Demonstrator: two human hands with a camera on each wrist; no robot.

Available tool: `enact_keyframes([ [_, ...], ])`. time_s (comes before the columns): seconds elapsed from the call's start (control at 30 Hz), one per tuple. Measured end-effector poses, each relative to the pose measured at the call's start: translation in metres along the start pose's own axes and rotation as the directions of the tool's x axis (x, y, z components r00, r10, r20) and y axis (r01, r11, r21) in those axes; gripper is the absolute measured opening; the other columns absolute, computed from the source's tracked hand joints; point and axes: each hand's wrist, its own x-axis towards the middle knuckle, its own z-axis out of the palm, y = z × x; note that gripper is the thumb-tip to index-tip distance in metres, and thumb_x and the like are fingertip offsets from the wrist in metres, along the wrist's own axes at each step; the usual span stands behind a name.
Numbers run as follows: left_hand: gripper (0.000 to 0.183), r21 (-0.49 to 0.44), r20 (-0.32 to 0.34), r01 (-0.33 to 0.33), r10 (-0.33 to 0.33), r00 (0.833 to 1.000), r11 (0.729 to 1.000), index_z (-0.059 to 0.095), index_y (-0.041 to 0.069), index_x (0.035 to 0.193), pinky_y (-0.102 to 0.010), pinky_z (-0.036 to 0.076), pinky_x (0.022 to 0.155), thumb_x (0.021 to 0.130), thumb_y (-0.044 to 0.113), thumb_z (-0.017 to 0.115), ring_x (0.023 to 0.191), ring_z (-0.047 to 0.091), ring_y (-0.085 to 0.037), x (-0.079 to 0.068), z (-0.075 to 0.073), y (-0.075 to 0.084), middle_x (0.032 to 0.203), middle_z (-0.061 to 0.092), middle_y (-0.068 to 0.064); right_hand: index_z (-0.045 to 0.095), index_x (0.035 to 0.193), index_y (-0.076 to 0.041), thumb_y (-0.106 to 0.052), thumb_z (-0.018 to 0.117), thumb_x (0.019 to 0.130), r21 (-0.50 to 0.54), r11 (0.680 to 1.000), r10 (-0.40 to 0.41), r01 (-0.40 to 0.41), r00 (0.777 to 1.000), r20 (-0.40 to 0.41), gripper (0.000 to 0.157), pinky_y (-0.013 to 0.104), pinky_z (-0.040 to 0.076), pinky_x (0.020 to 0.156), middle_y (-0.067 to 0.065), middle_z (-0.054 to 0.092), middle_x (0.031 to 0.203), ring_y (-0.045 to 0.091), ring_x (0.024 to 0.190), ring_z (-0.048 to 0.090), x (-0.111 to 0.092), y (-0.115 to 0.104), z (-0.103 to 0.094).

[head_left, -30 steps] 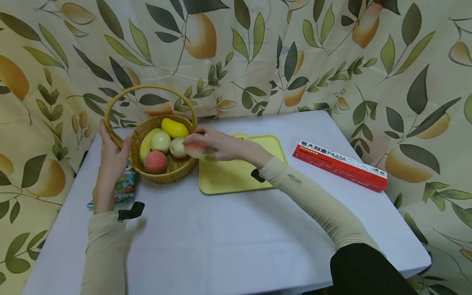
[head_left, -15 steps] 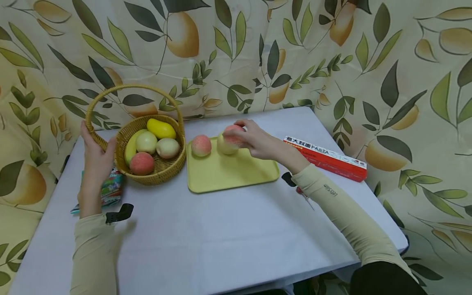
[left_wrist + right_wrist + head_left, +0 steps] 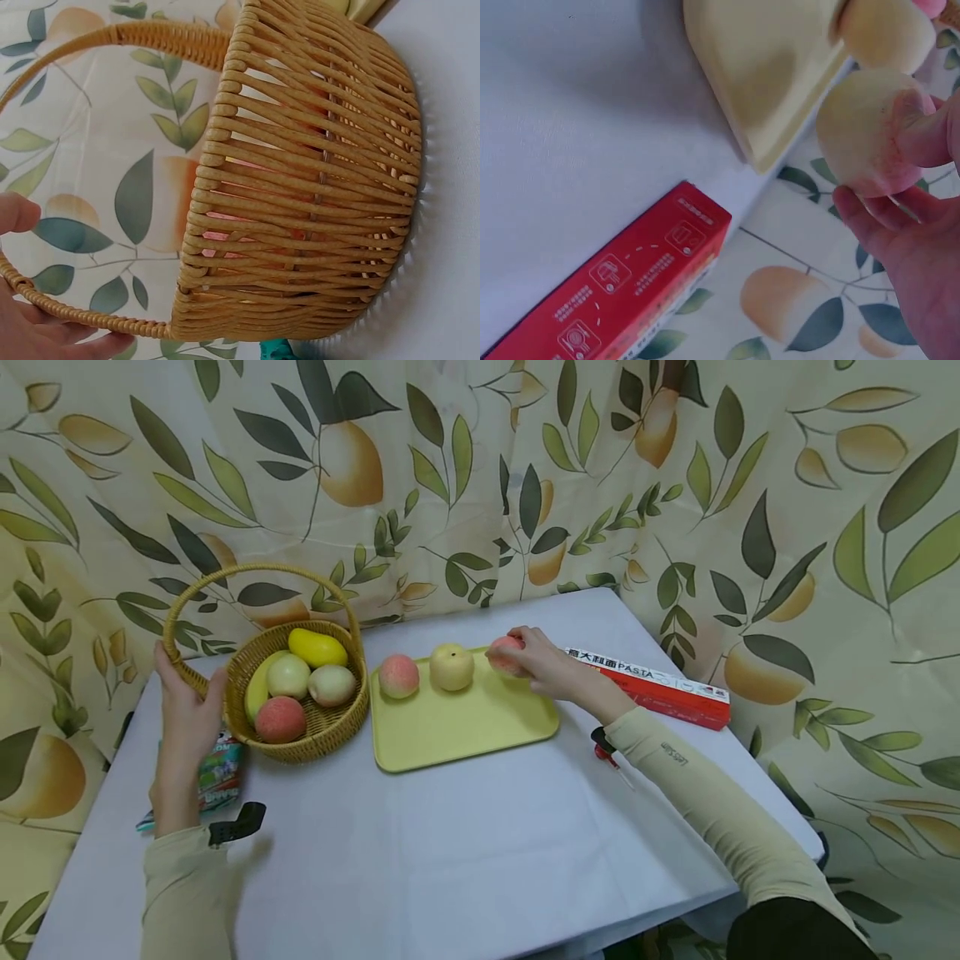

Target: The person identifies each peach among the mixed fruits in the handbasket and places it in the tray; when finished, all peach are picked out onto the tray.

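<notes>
My right hand (image 3: pixel 551 667) grips a pink-and-cream peach (image 3: pixel 859 131) above the far right end of the yellow tray (image 3: pixel 450 735). On that tray lie another peach (image 3: pixel 399 677) and a round pale-yellow fruit (image 3: pixel 452 667). At the left, my left hand (image 3: pixel 183 718) holds the handle of the wicker basket (image 3: pixel 315 187), thumb on one side and fingers on the other. Inside the basket are a banana (image 3: pixel 256 695), a yellow oblong fruit (image 3: pixel 317 647), a pale-green round fruit (image 3: pixel 288 676), a pale fruit (image 3: pixel 332 685) and a peach (image 3: pixel 281 720).
A red pasta box (image 3: pixel 667 695) lies at the table's right side, beyond the right wrist. Behind the left wrist is a colourful packet (image 3: pixel 220 772), partly hidden. A small red-ended object (image 3: pixel 606 756) lies below the right wrist. A patterned curtain (image 3: pixel 450 460) hangs behind the table.
The right hand has carried the peach rightward from beside the basket across the tray, past the pale-yellow fruit. My left hand stays at the basket handle. The head view has shifted right.
</notes>
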Motion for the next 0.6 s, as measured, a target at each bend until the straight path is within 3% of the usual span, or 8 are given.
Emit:
enact_keyframes([
  [0.3,0.086,0.004,-0.043,-0.049,0.049,0.998,0.999,-0.015,0.022,0.164,-0.051,0.002,0.131,0.107,0.032,0.047,0.161,0.001,-0.031,-0.001,0.002,-0.005,0.174,-0.006,-0.012,0.057,0.142,-0.027,0.010,0.058,0.090,-0.024,0.999,0.025,-0.025,0.999,0.022,0.064,0.059,0.049,0.107,0.024,0.040,0.150,0.040,0.137,0.041,0.012,0.007,0.014],
  [0.6,0.085,0.014,-0.042,-0.003,0.004,0.999,1.000,-0.017,0.025,0.163,-0.052,0.005,0.130,0.107,0.033,0.046,0.160,0.004,-0.031,0.000,0.004,-0.002,0.175,-0.006,-0.011,0.062,0.138,-0.027,0.014,0.062,0.088,-0.031,0.999,0.042,-0.040,0.998,0.038,0.064,0.057,0.048,0.109,0.025,0.040,0.151,0.041,0.138,0.041,0.015,0.012,0.022],
])
